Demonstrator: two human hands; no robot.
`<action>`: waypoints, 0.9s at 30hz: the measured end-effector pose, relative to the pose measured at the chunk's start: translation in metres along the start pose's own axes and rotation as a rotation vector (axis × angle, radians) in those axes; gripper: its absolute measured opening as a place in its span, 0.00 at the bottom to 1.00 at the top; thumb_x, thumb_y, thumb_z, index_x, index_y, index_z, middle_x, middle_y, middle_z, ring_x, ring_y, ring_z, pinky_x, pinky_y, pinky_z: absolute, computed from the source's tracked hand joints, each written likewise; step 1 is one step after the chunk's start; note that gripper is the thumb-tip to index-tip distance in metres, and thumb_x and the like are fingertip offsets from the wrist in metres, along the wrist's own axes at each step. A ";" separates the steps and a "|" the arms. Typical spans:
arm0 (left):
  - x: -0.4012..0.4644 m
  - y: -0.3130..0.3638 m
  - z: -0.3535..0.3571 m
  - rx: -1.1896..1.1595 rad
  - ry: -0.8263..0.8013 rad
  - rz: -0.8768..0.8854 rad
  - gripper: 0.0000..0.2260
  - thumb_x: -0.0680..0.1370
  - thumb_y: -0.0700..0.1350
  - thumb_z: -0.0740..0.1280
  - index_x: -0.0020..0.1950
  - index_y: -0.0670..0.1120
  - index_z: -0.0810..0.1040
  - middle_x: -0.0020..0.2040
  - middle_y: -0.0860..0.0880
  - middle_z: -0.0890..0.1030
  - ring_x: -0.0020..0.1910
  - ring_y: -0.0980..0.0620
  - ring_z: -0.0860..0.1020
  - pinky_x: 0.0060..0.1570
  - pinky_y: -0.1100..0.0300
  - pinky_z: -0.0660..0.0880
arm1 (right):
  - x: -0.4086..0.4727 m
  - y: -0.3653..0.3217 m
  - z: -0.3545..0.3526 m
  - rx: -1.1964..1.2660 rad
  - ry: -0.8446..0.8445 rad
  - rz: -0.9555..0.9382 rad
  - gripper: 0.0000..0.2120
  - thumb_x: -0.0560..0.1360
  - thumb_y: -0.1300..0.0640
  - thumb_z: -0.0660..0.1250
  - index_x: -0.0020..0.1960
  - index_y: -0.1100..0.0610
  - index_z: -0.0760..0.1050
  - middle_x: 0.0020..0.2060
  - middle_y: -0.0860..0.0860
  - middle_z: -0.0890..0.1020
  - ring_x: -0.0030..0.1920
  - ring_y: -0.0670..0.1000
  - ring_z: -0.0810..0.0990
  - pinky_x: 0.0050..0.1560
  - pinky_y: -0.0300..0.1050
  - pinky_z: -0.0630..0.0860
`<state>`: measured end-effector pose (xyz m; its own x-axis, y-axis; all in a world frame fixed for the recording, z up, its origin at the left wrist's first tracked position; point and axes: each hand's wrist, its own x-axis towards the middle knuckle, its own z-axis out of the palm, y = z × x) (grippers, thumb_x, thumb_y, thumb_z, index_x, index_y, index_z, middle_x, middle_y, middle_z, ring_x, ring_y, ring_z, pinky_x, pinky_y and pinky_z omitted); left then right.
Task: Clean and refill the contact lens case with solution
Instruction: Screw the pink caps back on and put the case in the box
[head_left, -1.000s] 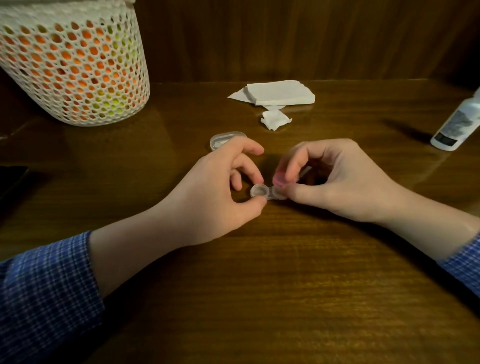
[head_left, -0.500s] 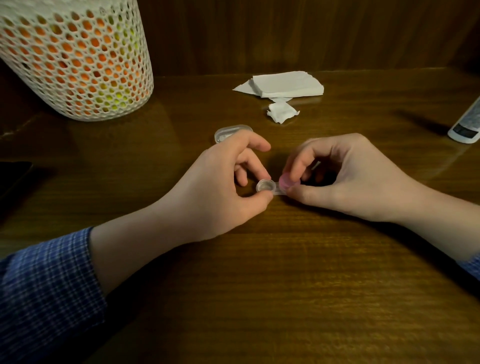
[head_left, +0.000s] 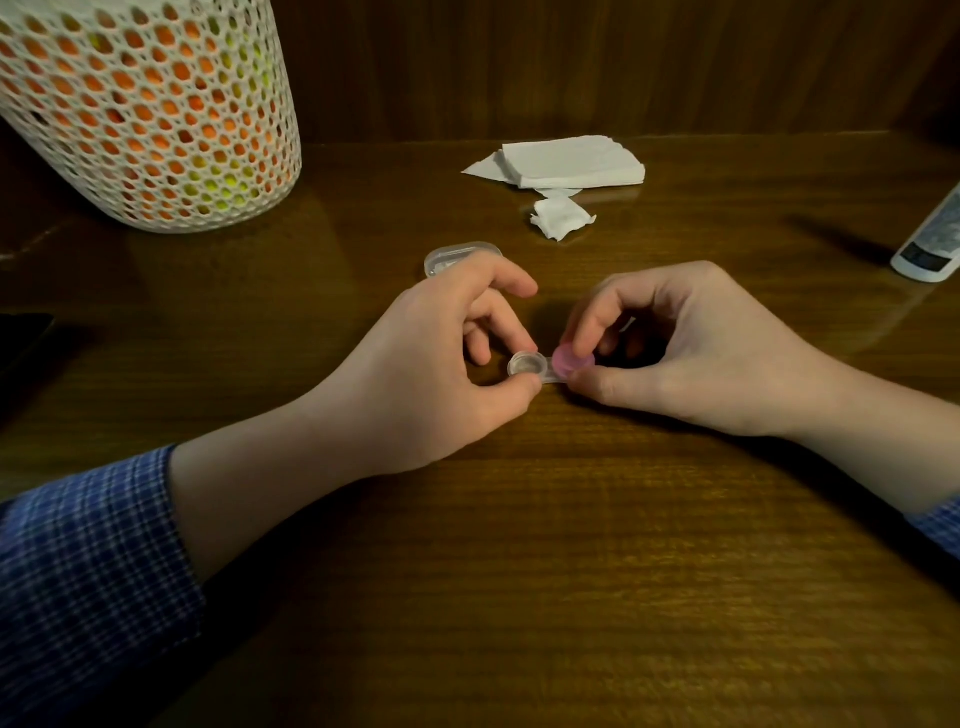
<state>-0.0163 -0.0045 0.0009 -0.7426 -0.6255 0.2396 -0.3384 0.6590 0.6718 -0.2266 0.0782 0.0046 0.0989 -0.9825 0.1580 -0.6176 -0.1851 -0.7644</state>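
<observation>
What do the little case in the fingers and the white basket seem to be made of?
The lens case looks like clear, glossy plastic, its pink cap translucent. The basket seems matte white plastic or coated mesh, going by its even honeycomb holes; which one is unclear.

Home setting, wooden table (head_left: 571, 571), wood-panelled wall (head_left: 571, 62), mesh basket (head_left: 156, 130)
</observation>
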 end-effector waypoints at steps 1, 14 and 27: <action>0.000 0.000 0.000 -0.001 0.000 0.000 0.26 0.74 0.44 0.78 0.70 0.47 0.74 0.47 0.57 0.85 0.43 0.54 0.80 0.40 0.66 0.76 | 0.000 0.000 0.000 0.000 0.000 0.000 0.08 0.69 0.51 0.77 0.46 0.51 0.85 0.45 0.48 0.87 0.50 0.52 0.84 0.53 0.58 0.82; -0.001 0.000 0.000 0.006 0.000 -0.002 0.26 0.73 0.44 0.78 0.70 0.47 0.74 0.48 0.56 0.85 0.43 0.55 0.80 0.40 0.68 0.75 | 0.000 -0.001 0.003 -0.020 0.030 0.045 0.10 0.68 0.47 0.77 0.47 0.48 0.84 0.44 0.43 0.86 0.45 0.47 0.83 0.45 0.47 0.81; -0.001 0.002 -0.001 0.029 -0.004 -0.001 0.26 0.73 0.45 0.78 0.69 0.47 0.74 0.48 0.57 0.85 0.43 0.55 0.80 0.40 0.69 0.74 | -0.001 -0.003 0.002 -0.120 -0.036 0.049 0.15 0.70 0.44 0.72 0.56 0.44 0.83 0.49 0.41 0.82 0.51 0.43 0.80 0.48 0.39 0.79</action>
<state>-0.0160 -0.0030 0.0030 -0.7447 -0.6242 0.2363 -0.3555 0.6706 0.6511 -0.2232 0.0793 0.0052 0.0928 -0.9908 0.0984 -0.7114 -0.1351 -0.6897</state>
